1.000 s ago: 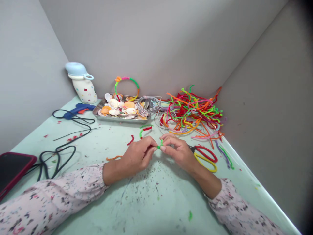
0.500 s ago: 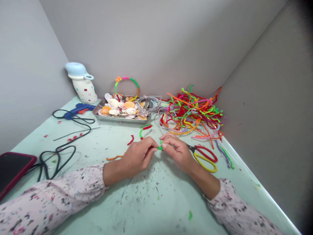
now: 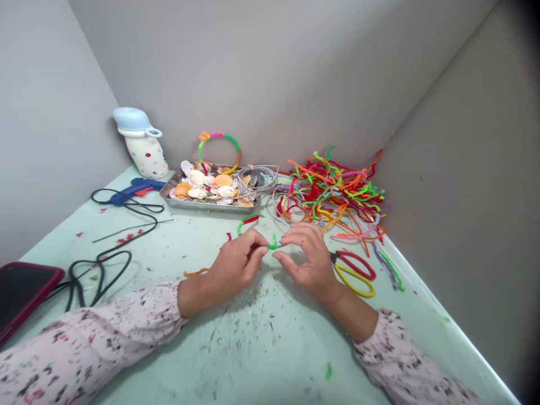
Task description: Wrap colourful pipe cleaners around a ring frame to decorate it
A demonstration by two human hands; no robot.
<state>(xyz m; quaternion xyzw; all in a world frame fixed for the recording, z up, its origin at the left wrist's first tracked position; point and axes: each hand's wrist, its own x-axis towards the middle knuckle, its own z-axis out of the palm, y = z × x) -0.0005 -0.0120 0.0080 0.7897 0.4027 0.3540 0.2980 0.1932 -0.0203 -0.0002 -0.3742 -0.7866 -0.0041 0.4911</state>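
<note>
While the left hand point(image 3: 232, 260) pinches a short green stem point(image 3: 273, 244) between thumb and forefinger, the right hand point(image 3: 310, 256) stands parted just beside it at 3 o'clock, its thumb and forefinger spread; whether that forefinger touches the stem, I cannot tell. The stem, its free end bent upward, is above the table point(image 3: 291, 349), at the centre between both hands. Toward 11 o'clock, near the left knuckles, lies a red-and-green strip point(image 3: 248, 221); between 8 and 9, an orange strip point(image 3: 196, 272) lies partly under the left hand. Scissors point(image 3: 355, 274) lie just past 3 o'clock, beside the right hand. Farther out, a heap of stems point(image 3: 333, 185) sits between 1 and 2, a tray point(image 3: 211, 207) of shells point(image 3: 223, 180) between 10 and 11, and a glue gun point(image 3: 139, 187) near 10.
</note>
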